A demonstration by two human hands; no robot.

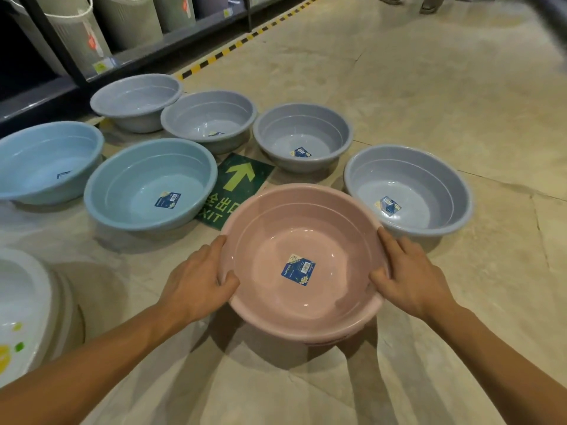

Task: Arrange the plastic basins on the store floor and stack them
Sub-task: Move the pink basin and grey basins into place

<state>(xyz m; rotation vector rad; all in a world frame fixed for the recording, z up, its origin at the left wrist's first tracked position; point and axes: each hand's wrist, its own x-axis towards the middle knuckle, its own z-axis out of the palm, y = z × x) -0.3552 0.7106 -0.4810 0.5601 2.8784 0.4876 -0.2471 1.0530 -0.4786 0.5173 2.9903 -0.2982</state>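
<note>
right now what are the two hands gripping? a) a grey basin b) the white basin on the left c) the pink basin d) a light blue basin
c: the left hand and right hand clasp opposite sides of the pink basin by its rim, while the grey and light blue basins sit untouched on the floor beyond it.
</note>
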